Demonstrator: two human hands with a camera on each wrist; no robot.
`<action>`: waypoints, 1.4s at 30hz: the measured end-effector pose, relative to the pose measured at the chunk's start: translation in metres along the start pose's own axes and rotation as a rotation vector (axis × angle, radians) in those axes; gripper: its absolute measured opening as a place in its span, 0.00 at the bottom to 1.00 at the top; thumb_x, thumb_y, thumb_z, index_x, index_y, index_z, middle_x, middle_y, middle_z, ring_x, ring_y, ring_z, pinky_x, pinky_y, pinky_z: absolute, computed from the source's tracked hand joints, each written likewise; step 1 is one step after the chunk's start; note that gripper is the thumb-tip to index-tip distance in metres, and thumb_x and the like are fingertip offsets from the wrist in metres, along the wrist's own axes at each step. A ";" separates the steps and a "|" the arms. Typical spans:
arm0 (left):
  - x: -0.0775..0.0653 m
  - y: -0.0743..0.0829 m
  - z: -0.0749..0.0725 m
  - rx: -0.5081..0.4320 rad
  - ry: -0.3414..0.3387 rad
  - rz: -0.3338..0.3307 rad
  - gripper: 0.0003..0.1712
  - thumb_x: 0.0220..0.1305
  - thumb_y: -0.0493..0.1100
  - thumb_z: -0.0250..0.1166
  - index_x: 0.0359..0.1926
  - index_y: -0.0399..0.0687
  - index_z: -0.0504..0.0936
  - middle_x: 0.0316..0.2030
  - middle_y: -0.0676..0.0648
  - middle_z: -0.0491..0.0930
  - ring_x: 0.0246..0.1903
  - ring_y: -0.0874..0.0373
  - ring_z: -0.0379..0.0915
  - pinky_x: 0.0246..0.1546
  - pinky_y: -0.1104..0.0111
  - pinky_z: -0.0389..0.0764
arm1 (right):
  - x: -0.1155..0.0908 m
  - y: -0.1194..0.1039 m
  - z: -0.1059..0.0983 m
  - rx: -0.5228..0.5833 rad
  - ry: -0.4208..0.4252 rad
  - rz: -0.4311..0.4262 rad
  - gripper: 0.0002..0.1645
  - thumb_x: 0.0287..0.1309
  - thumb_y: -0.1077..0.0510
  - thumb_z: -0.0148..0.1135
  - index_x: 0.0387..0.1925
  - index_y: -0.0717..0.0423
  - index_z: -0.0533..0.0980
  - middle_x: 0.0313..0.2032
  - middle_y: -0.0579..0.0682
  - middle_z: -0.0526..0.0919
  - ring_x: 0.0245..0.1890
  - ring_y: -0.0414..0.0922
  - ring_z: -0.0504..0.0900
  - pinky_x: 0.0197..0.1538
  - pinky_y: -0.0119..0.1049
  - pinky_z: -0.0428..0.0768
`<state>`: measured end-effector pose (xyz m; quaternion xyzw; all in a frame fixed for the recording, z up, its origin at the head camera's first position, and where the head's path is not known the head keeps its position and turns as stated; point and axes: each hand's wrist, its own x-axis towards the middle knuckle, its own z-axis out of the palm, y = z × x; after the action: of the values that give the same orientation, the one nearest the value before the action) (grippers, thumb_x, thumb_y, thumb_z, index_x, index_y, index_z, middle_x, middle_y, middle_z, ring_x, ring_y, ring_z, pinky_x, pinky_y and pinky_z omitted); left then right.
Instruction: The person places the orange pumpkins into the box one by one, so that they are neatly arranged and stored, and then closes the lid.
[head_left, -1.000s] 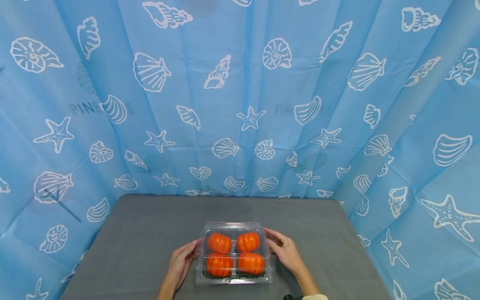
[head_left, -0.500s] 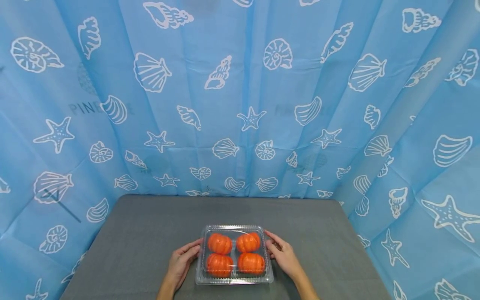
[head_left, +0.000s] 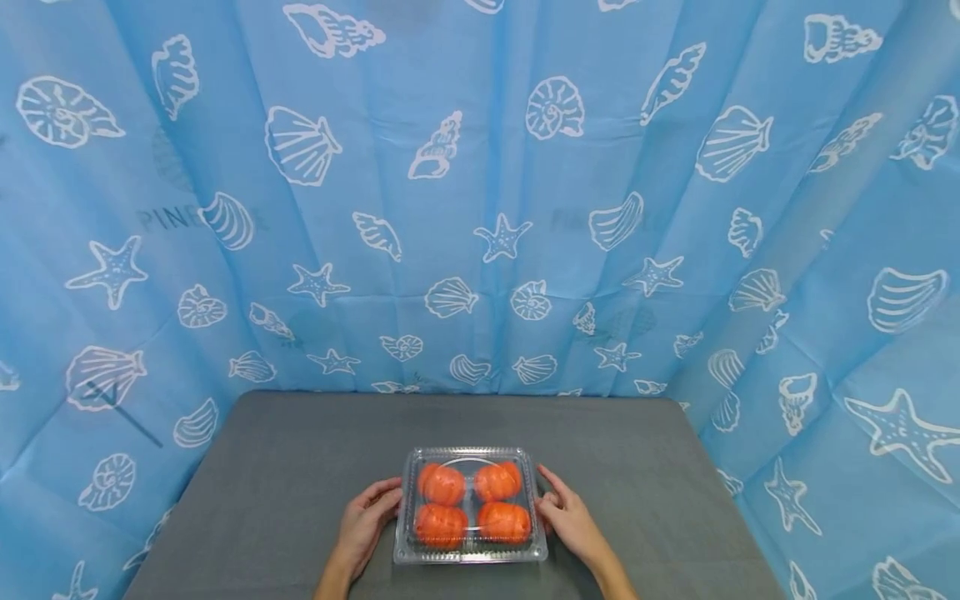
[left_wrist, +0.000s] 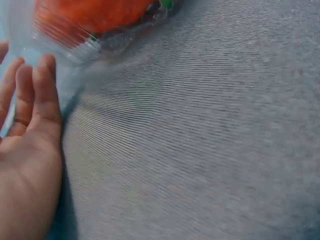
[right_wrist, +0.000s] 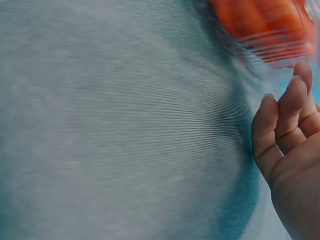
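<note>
Now that the lid is down flat, we have the clear box [head_left: 470,507] shut over four orange pumpkins [head_left: 470,504].
Our left hand [head_left: 365,523] and right hand [head_left: 567,515] rest beside it on the gray table [head_left: 285,483], fingers straight and loose, just touching its sides, pinching nothing.

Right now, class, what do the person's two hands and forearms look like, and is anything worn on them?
Both the left hand and right hand are bare: no gloves or sleeves show. The right hand's fingers may carry a thin ring; it's too faint to confirm.
</note>
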<state>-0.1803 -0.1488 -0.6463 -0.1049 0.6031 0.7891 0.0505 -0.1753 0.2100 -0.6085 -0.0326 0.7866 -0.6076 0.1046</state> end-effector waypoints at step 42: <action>-0.007 0.018 0.035 0.096 -0.039 -0.081 0.09 0.74 0.40 0.55 0.41 0.38 0.77 0.33 0.46 0.84 0.35 0.55 0.86 0.42 0.60 0.89 | 0.019 -0.001 0.034 0.065 0.281 0.124 0.32 0.78 0.45 0.45 0.20 0.59 0.73 0.11 0.43 0.71 0.09 0.37 0.66 0.15 0.35 0.73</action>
<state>-0.1807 -0.1195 -0.6189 -0.1114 0.6344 0.7585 0.0991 -0.1875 0.1739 -0.6177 0.1047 0.7741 -0.6235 0.0319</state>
